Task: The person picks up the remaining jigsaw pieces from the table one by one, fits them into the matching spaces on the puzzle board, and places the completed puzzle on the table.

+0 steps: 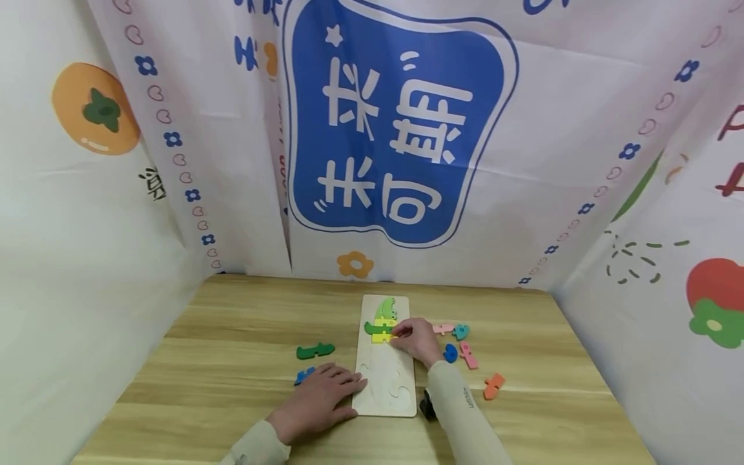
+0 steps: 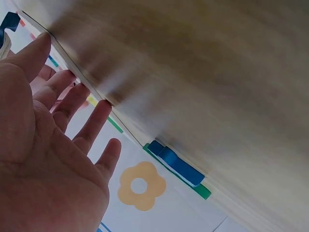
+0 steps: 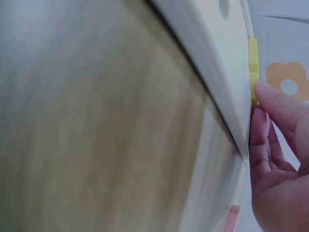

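Two hands of yours are at the pale puzzle board [image 1: 378,365], which lies lengthwise near the middle of the wooden table [image 1: 232,336]. Your right hand [image 1: 420,342] reaches over its right edge and pinches the right end of the nearer yellow piece [image 1: 379,338] between thumb and forefinger. Just beyond sit a green piece [image 1: 372,329], another yellow strip [image 1: 382,321] and, at the far end, a light green head piece [image 1: 384,309]. Your left hand [image 1: 320,397] holds nothing; its spread fingers touch the board's near left edge. Left of the board are a dark green piece [image 1: 316,351] and, just beside your left fingers, a blue piece [image 1: 303,376]. To the right lie two pink pieces [image 1: 468,355], a teal piece [image 1: 460,332], a round blue piece [image 1: 450,352] and, nearer you, an orange piece [image 1: 494,385].
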`<state>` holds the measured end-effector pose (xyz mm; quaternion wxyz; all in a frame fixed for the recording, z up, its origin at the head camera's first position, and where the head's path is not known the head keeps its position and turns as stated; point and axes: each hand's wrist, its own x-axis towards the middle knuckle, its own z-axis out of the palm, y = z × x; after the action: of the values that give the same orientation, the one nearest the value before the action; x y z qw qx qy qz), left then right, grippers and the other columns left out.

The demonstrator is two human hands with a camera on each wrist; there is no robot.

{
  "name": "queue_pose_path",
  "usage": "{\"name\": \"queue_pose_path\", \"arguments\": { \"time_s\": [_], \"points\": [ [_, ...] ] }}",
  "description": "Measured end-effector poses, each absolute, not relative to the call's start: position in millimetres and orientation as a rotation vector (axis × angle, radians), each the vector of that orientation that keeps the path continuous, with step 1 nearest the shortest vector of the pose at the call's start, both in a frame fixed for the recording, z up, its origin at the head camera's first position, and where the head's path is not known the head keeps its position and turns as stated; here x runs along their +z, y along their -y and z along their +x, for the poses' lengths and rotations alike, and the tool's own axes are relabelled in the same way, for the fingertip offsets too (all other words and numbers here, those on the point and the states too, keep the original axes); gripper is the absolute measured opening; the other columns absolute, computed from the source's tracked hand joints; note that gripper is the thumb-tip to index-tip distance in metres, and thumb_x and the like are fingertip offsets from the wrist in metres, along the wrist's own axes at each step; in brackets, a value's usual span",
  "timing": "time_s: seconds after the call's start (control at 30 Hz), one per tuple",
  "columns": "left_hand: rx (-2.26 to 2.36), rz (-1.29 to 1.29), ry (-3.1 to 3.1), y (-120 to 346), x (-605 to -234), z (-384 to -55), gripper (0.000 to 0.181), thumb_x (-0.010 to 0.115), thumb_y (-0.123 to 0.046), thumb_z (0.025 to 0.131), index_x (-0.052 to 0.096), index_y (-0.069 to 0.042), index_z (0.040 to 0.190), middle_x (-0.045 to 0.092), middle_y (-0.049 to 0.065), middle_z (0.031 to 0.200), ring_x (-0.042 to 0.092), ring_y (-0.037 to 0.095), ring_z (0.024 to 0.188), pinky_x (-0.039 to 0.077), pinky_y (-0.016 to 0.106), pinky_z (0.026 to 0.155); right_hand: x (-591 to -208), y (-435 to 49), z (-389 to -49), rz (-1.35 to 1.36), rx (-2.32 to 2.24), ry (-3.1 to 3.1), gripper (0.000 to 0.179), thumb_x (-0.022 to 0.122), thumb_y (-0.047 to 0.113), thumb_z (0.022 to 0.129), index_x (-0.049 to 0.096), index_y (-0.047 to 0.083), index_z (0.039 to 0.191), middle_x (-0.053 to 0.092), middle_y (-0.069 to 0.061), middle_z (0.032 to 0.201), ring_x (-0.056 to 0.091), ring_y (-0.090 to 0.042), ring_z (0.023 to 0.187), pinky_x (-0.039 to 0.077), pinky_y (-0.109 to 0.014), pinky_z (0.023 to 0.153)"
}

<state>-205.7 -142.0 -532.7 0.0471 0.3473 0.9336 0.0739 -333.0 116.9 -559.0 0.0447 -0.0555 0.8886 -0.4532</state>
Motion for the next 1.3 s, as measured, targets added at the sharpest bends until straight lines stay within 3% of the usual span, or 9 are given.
{"name": "queue_pose_path", "arguments": {
  "time_s": [0.3, 0.53, 0.73, 0.93, 1.3],
  "points": [
    [0.238, 1.046, -2.850, 147.5, -532.6, -205.5, 0.055, 0.059, -0.051, 0.103, 0.055, -0.027, 0.151, 0.061, -0.007, 0.147, 0.054, 0.021, 0.137, 0.040, 0.050, 0.119, -545.3, -131.7, -323.7, -0.294, -1.316, -2.696, 0.016, 0.078, 0.009, 0.092, 0.078, 0.010, 0.108, 0.072, -0.001, 0.098, 0.064, -0.015, 0.088, 0.058, -0.033, 0.079],
    [0.244, 1.042, -2.838, 144.6, -531.7, -207.4, 0.056, 0.059, -0.051, 0.103, 0.054, -0.027, 0.153, 0.059, -0.007, 0.150, 0.053, 0.022, 0.139, 0.039, 0.050, 0.120, -537.2, -182.5, -306.2, -0.317, -1.245, -2.826, 0.025, 0.080, 0.003, 0.088, 0.076, 0.004, 0.113, 0.074, -0.008, 0.104, 0.068, -0.017, 0.093, 0.060, -0.038, 0.086],
    [0.231, 1.051, -2.835, 142.9, -533.1, -207.7, 0.056, 0.059, -0.052, 0.103, 0.053, -0.027, 0.153, 0.059, -0.007, 0.150, 0.053, 0.022, 0.139, 0.040, 0.050, 0.119, -531.9, -233.4, -288.6, -0.165, -1.218, -2.838, 0.032, 0.080, 0.005, 0.090, 0.073, 0.005, 0.122, 0.071, -0.009, 0.109, 0.065, -0.018, 0.095, 0.060, -0.037, 0.084],
    [0.241, 1.044, -2.836, 144.2, -534.8, -207.6, 0.056, 0.060, -0.050, 0.102, 0.054, -0.026, 0.153, 0.059, -0.007, 0.149, 0.053, 0.021, 0.138, 0.040, 0.050, 0.119, -531.2, -270.0, -278.0, -0.151, -1.164, -2.849, 0.037, 0.080, 0.012, 0.091, 0.071, 0.004, 0.126, 0.071, -0.011, 0.116, 0.067, -0.024, 0.103, 0.060, -0.044, 0.089],
    [0.260, 1.052, -2.838, 143.3, -535.3, -208.9, 0.056, 0.060, -0.050, 0.102, 0.054, -0.026, 0.152, 0.060, -0.007, 0.148, 0.053, 0.021, 0.138, 0.041, 0.051, 0.118, -539.9, -281.6, -274.0, -0.193, -1.081, -2.820, 0.056, 0.086, 0.008, 0.084, 0.066, 0.004, 0.136, 0.068, -0.009, 0.118, 0.064, -0.023, 0.104, 0.058, -0.046, 0.092]
  ]
}}
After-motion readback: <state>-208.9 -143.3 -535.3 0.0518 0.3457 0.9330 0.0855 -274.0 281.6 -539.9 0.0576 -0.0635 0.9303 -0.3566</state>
